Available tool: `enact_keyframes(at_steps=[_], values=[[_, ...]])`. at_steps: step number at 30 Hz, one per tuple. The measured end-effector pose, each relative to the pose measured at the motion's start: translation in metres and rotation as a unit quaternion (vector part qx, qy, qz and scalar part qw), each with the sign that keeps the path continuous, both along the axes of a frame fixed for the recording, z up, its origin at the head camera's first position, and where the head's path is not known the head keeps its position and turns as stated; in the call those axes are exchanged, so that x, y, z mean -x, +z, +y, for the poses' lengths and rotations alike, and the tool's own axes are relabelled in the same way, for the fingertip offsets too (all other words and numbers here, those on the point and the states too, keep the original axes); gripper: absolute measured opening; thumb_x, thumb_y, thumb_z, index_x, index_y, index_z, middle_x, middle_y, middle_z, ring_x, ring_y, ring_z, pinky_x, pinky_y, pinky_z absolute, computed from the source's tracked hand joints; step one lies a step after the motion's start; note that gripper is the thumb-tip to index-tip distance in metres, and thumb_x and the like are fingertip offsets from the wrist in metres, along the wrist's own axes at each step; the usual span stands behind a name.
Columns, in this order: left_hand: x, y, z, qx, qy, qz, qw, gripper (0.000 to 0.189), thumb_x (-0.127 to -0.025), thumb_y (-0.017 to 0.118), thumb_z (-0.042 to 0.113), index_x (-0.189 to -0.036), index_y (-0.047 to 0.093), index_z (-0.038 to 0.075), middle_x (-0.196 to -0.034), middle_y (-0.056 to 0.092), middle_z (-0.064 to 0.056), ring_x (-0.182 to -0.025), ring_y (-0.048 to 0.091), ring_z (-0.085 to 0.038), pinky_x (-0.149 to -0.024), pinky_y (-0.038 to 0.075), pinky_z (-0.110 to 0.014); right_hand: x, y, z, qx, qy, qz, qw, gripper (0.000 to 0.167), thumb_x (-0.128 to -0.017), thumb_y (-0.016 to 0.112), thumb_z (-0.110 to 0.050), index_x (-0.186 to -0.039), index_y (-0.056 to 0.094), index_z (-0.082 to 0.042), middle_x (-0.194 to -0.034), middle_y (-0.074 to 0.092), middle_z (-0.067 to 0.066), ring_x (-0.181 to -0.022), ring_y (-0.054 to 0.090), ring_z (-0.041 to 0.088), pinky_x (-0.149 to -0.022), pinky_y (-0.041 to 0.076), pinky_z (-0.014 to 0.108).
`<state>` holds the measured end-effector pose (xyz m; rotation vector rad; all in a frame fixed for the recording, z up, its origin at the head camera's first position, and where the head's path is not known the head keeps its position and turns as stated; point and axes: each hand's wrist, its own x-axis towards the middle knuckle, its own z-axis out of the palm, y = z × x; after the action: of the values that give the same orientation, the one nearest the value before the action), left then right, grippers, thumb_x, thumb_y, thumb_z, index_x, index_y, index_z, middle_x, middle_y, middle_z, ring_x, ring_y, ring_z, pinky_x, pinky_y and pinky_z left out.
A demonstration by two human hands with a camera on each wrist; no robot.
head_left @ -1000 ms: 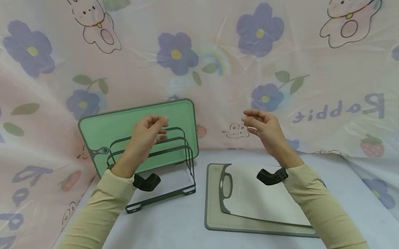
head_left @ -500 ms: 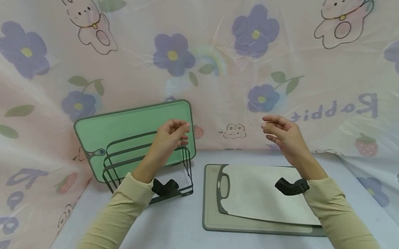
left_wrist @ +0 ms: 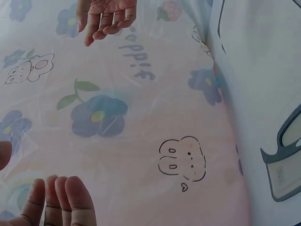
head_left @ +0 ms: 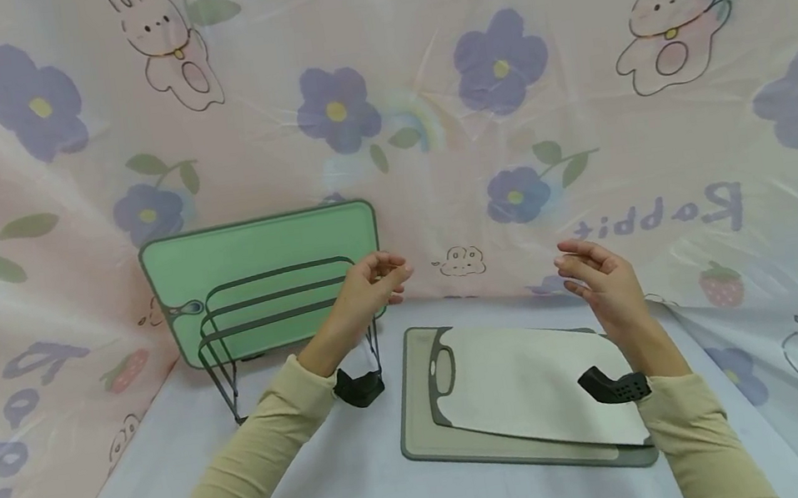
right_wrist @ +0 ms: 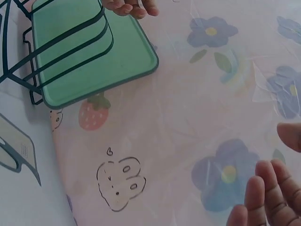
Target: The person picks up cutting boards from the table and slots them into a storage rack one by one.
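My left hand [head_left: 367,291] hovers in the air in front of the right end of a dark wire rack [head_left: 276,294], its fingers loosely bent and holding nothing. Behind the rack's bars a green cutting board [head_left: 255,247] with a grey rim stands upright, leaning back. My right hand [head_left: 608,284] hangs above the far right part of a white cutting board [head_left: 530,383], also holding nothing. That white board lies flat on a larger beige cutting board [head_left: 421,414] with a grey edge. In the left wrist view, the fingertips [left_wrist: 80,193] touch no object.
A white cloth [head_left: 370,488] covers the table. Behind and at the sides hangs a pink curtain [head_left: 430,194] printed with flowers and rabbits. A dark wrist camera mount [head_left: 360,387] sits on my left wrist, another mount [head_left: 614,387] on the right.
Both hands have moved to the right and somewhat lower, the left one across the front of the rack. The head view has shifted slightly right. The boards and rack stay in place.
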<state>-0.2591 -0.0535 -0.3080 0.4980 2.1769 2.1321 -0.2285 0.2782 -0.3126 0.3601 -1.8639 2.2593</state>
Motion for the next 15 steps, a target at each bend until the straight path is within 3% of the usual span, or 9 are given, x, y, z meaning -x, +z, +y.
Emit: enact_keyframes(at_steps=[7,11,15], values=[[0.000,-0.012,0.012,-0.006,-0.007,0.012,0.9999,0.025,-0.096,0.062,0.010,-0.115,0.056,-0.004,-0.103,0.058,-0.010,-0.085,0.056,-0.019,-0.085,0.052,-0.044,-0.010,-0.006,0.019,0.004,-0.011,-0.009,0.9999,0.020,-0.095,0.061,-0.001,-0.112,0.066,-0.011,-0.094,0.065,-0.002,-0.089,0.060,0.011,-0.078,0.051,0.023],[0.001,-0.021,0.017,0.000,-0.006,0.002,1.0000,0.026,-0.096,0.063,0.012,-0.116,0.057,-0.002,-0.103,0.058,-0.010,-0.086,0.056,-0.020,-0.082,0.054,-0.038,-0.017,-0.010,0.027,0.007,-0.019,-0.011,0.9997,0.021,-0.095,0.059,0.000,-0.110,0.067,-0.012,-0.094,0.066,-0.002,-0.087,0.060,0.010,-0.077,0.051,0.023],[0.003,-0.030,0.022,0.002,-0.007,-0.006,1.0000,0.026,-0.096,0.063,0.013,-0.117,0.057,-0.001,-0.104,0.057,-0.011,-0.084,0.056,-0.019,-0.082,0.053,-0.040,-0.024,-0.016,0.036,-0.005,-0.029,-0.017,0.9994,0.021,-0.096,0.058,0.000,-0.109,0.067,-0.014,-0.095,0.065,-0.003,-0.087,0.059,0.010,-0.077,0.050,0.022]])
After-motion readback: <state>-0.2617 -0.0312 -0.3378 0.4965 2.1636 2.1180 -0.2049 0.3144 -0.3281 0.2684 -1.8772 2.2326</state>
